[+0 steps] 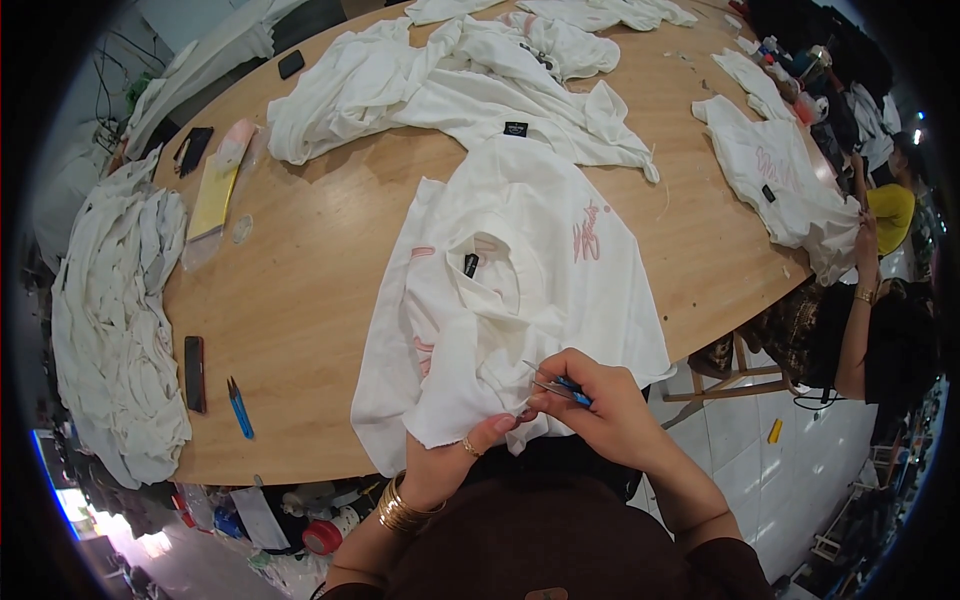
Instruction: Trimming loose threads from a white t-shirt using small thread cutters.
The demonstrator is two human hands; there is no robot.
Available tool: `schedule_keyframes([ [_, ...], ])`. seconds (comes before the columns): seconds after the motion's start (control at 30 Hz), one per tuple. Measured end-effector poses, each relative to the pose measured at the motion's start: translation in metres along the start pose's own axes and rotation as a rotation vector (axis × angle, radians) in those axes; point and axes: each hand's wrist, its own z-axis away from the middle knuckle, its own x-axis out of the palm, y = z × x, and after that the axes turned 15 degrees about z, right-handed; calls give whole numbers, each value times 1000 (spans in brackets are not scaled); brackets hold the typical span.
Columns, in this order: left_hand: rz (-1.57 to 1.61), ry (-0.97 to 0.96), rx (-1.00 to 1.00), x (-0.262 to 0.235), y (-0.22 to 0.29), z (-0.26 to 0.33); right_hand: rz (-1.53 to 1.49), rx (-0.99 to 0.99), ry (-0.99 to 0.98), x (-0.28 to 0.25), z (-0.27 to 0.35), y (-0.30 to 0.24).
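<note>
A white shirt (pixel 480 345) with a black neck label lies bunched before me, on top of other white fabric (pixel 625 300) with pink lettering. My left hand (pixel 455 465), gold bangles at its wrist, is closed on the near edge of the shirt, with thumb and fingers pinching the cloth. In my right hand (pixel 600 405) are blue-handled thread snips (pixel 565 388), their metal blades pointing left over the cloth. The right fingertips almost meet the left ones at the fabric edge. What lies between the fingertips is too small to make out.
White garments pile up at the far side (pixel 440 75) and along the left edge (pixel 115 330) of the wooden table (pixel 300 290). Spare blue snips (pixel 240 408) and a dark phone-like object (pixel 194 375) lie left. At right, another person's hand (pixel 866 240) touches a white shirt (pixel 765 175).
</note>
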Motion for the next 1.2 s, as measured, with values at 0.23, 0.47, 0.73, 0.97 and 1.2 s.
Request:
schedule_keyframes([
  [0.23, 47, 115, -56, 2, -4, 3, 85, -20, 94, 3, 5, -4],
  [0.47, 110, 180, -54, 0, -5, 3, -33, 85, -168, -12, 20, -28],
  [0.73, 166, 162, -55, 4, -1, 3, 42, 112, -231, -2, 27, -22],
  [0.97, 185, 153, -77, 3, 0, 3, 46, 110, -194, -2, 26, -23],
  [1.2, 159, 142, -60, 2, -2, 2, 67, 119, -223, -3, 24, -24],
])
